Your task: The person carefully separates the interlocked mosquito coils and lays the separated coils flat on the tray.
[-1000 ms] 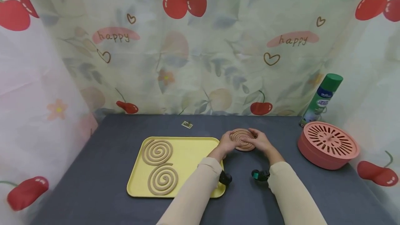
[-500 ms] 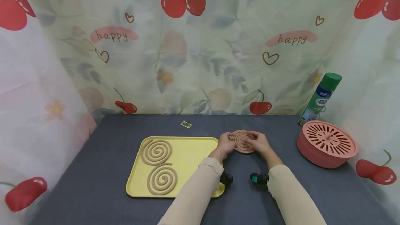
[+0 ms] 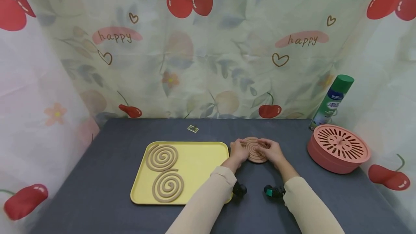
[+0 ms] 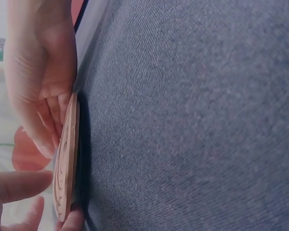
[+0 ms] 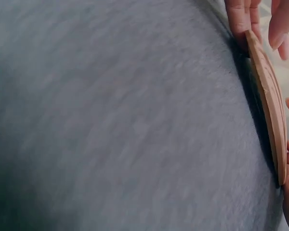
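Note:
A round brown mosquito coil, its spirals nested tightly together, is held by both hands at the right of the tray. My left hand grips its left edge, and my right hand grips the right edge with the thumb over the top. Seen edge-on in the left wrist view, the coil lies close above the dark cloth, with left fingertips above and below it. In the right wrist view the coil spans both hands. Two separated single mosquito coils lie on the yellow tray.
A small metal coil stand lies behind the tray. At the right sit a pink round box with a slotted lid and a green spray can. A printed curtain closes off the back and sides of the table.
Both hands and the mosquito coil have shifted slightly toward the person and a little to the right. The grip on the coil stays much the same.

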The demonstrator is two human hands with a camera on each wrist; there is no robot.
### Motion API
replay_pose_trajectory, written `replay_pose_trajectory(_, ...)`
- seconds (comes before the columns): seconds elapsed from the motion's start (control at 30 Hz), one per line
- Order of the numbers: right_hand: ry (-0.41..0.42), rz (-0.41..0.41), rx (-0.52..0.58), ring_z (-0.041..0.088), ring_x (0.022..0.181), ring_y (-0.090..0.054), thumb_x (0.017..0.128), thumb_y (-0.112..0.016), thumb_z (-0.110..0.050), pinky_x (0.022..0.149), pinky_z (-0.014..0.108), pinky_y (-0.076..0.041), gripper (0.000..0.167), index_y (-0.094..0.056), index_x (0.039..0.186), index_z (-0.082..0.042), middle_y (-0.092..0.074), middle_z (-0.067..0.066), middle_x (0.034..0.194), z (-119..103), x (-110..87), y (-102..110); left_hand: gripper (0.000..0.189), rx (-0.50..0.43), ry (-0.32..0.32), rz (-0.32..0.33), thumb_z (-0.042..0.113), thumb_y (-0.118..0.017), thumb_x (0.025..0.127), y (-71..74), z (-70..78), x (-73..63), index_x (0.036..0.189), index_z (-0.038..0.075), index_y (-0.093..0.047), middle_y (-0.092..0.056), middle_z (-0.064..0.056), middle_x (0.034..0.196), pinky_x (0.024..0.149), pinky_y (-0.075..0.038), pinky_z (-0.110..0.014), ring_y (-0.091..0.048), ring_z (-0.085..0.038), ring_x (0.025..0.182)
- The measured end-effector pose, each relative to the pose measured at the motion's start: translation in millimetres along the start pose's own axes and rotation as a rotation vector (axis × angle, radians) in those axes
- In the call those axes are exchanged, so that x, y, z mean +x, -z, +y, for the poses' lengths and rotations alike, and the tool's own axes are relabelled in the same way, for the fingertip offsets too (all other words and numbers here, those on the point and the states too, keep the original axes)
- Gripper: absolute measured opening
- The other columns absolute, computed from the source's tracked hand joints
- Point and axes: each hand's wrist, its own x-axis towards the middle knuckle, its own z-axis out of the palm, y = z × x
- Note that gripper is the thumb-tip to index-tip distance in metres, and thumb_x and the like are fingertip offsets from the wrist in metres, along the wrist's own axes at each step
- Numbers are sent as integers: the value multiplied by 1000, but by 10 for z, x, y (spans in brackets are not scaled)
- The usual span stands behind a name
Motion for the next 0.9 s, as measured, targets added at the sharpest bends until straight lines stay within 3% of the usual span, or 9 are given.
replay_pose_trajectory(0.13,-1,-9,-2,36,133,-35,88,-64,-19,109,47,-33,50,-49,131,4,-41,24,140,16,-29,3,31,29,-15,12,-4,-58,79,25,21,-36,110,2,-59,-52,-17,110,93,-44,-33,-51,-27,107)
replay_pose_trajectory(0.37,-7,-26,36,33,132,-39,88,-64,-19,106,46,-36,49,-50,131,2,-47,21,137,27,-110,11,36,-5,-6,-12,-5,-57,82,55,4,-47,117,1,-53,-59,-18,113,92,-47,-35,-56,-25,107)
replay_pose_trajectory(0.53,-21,-20,65,31,127,-44,87,-65,-21,95,30,-46,51,-50,132,0,-48,21,136,46,-173,61,40,0,-27,-47,-9,-58,79,87,-6,-65,118,0,-55,-60,-15,104,78,-51,-28,-58,-20,93)
replay_pose_trajectory(0.67,-37,-22,89,31,124,-46,89,-63,-20,84,16,-47,55,-44,135,2,-46,24,136,88,-227,157,48,-3,-72,-110,-16,-58,72,112,14,-99,117,-1,-56,-63,-13,96,63,-51,-22,-59,-15,81)
replay_pose_trajectory(0.8,-46,-41,110,9,112,-53,90,-62,-24,84,14,-46,58,-40,137,1,-47,20,136,154,-273,280,49,4,-120,-169,-18,-58,72,136,57,-151,117,1,-57,-67,-13,88,54,-50,-20,-58,-11,66)
replay_pose_trajectory(0.9,-43,-68,163,-6,96,-55,89,-63,-26,81,14,-48,58,-43,135,3,-60,8,121,203,-303,341,50,10,-135,-193,-18,-59,71,163,81,-191,116,3,-57,-67,-12,85,52,-48,-19,-56,-9,62)
